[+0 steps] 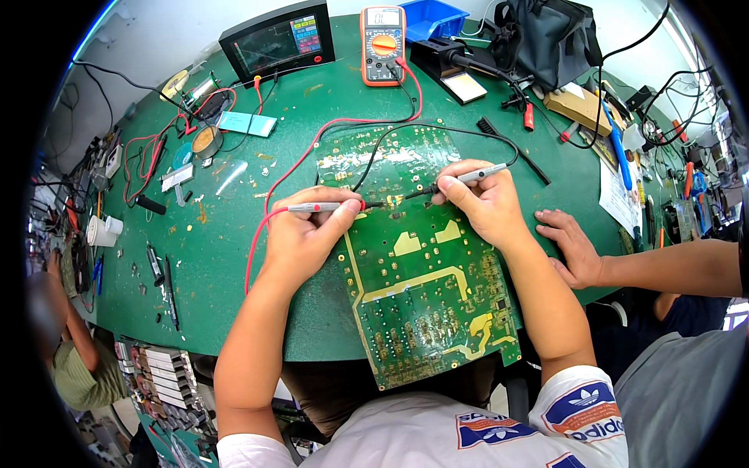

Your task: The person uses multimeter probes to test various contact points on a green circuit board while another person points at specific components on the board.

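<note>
A large green circuit board (406, 269) lies in front of me, its lower end reaching past the table's near edge. My left hand (312, 230) pinches a grey test probe with a red lead (316, 207). In my right hand (484, 199) is a second grey test probe with a black lead (482, 173). Both probe tips point inward and come close together at the board's upper middle; whether they touch the contacts is too small to tell. The leads run up to an orange multimeter (383, 47) standing at the table's far side.
Left of the multimeter stands a black-framed screen (277, 43). A black brush (513, 150) lies right of the board. Another person's hand (571, 248) rests on the table at right. Red leads (144, 160), a round tin (207, 142) and a soldering pen (170, 292) lie to the left.
</note>
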A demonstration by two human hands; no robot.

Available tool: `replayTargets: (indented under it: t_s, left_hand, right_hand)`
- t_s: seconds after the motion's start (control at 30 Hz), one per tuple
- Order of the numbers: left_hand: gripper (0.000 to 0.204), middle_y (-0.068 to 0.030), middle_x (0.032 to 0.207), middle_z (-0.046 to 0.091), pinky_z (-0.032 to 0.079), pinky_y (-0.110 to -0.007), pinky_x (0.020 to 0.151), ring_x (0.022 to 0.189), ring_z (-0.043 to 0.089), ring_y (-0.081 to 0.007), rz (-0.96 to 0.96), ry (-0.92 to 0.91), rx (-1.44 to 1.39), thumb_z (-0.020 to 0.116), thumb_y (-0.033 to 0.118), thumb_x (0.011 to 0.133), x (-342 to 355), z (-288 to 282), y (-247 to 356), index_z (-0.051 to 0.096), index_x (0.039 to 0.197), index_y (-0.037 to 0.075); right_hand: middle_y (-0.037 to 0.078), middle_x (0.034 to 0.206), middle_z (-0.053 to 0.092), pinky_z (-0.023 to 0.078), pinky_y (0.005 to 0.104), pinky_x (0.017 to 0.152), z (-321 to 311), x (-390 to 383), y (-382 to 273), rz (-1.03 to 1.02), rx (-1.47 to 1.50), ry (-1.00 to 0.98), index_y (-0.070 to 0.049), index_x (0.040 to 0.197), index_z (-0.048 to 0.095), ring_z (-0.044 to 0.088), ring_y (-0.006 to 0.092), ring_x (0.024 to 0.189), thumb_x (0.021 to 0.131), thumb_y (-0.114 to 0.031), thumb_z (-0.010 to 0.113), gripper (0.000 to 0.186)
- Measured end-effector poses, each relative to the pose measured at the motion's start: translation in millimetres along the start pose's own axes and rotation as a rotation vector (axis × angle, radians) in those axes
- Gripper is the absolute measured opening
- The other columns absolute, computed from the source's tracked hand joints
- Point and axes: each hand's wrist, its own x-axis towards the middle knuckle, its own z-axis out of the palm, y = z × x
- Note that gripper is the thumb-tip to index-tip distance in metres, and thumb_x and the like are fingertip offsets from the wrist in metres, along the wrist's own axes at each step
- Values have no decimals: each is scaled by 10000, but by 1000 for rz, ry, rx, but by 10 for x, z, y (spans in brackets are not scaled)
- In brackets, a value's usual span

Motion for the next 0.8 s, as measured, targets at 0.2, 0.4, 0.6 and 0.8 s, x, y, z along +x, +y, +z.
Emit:
replayTargets:
  t_s: [0.2, 0.4, 0.6, 0.8]
  left_hand:
    - [167, -28, 845, 692, 459, -229, 654, 743, 586, -70, -43, -23, 21, 728, 145, 892, -6, -13, 80, 744, 976, 2]
    - [162, -65, 912, 716, 499, -245, 726, 825, 643, -103, -70, -27, 16, 717, 120, 901, -6, -9, 75, 735, 992, -13]
    - [209, -6, 805, 696, 456, -218, 613, 693, 575, -45, -11, -5, -39, 748, 224, 884, 6, -12, 25, 757, 986, 42]
    - [212, 0, 788, 688, 449, -217, 601, 677, 562, -38, -19, -8, -21, 747, 226, 882, 11, -10, 27, 758, 980, 38]
  right_hand:
    - [97, 844, 713, 542, 253, 674, 13, 2, -32, 26, 8, 7, 26, 981, 666, 700, 136, 766, 915, -155, 705, 197]
    - [101, 853, 715, 544, 255, 677, -2, 1, -9, 18, -11, 7, 26, 979, 667, 704, 142, 773, 915, -153, 704, 195]
    - [97, 858, 716, 541, 254, 673, 14, -1, -33, 28, -8, 16, 22, 985, 669, 705, 141, 772, 916, -149, 702, 187]
    - [98, 857, 716, 542, 254, 670, 4, -1, -27, 34, 8, 13, 21, 988, 669, 705, 141, 769, 917, -150, 702, 189]
